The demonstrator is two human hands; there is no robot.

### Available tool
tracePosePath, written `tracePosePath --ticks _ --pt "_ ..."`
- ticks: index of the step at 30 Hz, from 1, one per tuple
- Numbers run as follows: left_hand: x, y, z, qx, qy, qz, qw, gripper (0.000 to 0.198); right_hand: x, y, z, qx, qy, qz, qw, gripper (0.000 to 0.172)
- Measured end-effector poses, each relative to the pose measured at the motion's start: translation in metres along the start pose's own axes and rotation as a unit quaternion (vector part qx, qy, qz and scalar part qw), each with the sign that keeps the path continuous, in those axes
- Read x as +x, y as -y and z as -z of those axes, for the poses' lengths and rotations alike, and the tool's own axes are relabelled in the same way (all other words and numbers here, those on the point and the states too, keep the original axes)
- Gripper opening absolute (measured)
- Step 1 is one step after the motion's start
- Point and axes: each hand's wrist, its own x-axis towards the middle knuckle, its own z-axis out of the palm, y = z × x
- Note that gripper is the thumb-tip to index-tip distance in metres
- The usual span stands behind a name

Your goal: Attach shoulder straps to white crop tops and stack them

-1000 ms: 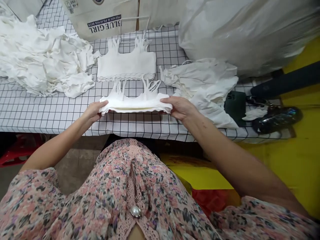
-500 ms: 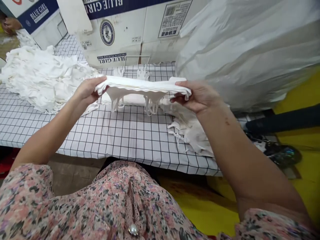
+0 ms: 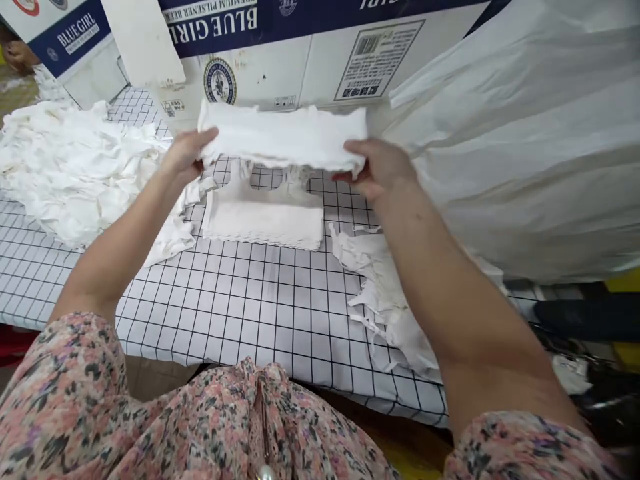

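Note:
Between my two hands a stack of white camisoles (image 3: 285, 137) is stretched level above the table. My left hand (image 3: 186, 157) is closed on the stack's left end, thumb on top. The right end is pinched by my right hand (image 3: 377, 167) in the same way. Below and nearer to me, a flat pile of white strappy camisoles (image 3: 265, 217) lies on the checked cloth, straps pointing away. Under my right forearm is a loose heap of white strappy garments (image 3: 383, 287), partly hidden by the arm.
A large heap of crumpled white garments (image 3: 75, 167) covers the table's left side. Printed cardboard cartons (image 3: 280, 67) stand along the back. A big whitish plastic bag (image 3: 525, 147) bulges at the right. The checked tablecloth (image 3: 240, 300) reaches the front edge. Another person's hand (image 3: 20, 57) shows at far left.
Both hands have moved away from me toward the carton with the stack, whose broad face now shows. The flat pile beneath it is now in plain view. The camera view has shifted.

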Motion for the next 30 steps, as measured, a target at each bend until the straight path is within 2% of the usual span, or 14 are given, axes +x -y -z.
tracePosePath --ticks 1,4,7,12,16,22,27,30 --pt "0.001 0.021 0.004 0.017 -0.012 0.031 0.999 0.004 0.0 -0.021 -0.001 -0.003 -0.003 -0.03 1.0 0.012" --pt "0.001 0.077 0.016 0.052 -0.03 0.105 0.993 0.016 -0.006 -0.077 -0.004 -0.011 -0.014 -0.124 0.992 0.027" --pt "-0.002 0.102 0.025 0.062 -0.03 0.125 0.99 0.02 -0.009 -0.103 -0.001 -0.026 -0.005 -0.155 0.988 0.032" --pt "-0.007 0.099 0.031 0.073 -0.023 0.123 0.989 0.023 -0.01 -0.101 0.008 -0.035 -0.006 -0.138 0.99 0.022" --pt "-0.016 0.104 0.034 0.098 -0.009 0.132 0.986 0.016 -0.016 -0.104 0.012 -0.061 -0.009 -0.162 0.985 0.016" --pt "-0.023 0.111 0.042 0.113 0.005 0.099 0.989 0.016 -0.025 -0.11 0.019 -0.048 0.0 -0.148 0.988 0.017" --pt "-0.029 0.111 0.045 0.118 0.004 0.127 0.985 0.028 -0.033 -0.109 0.015 -0.088 0.0 -0.17 0.982 0.016" --pt "-0.032 0.108 0.049 0.208 0.018 0.119 0.971 0.022 -0.039 -0.107 0.017 -0.121 0.004 -0.177 0.977 0.022"
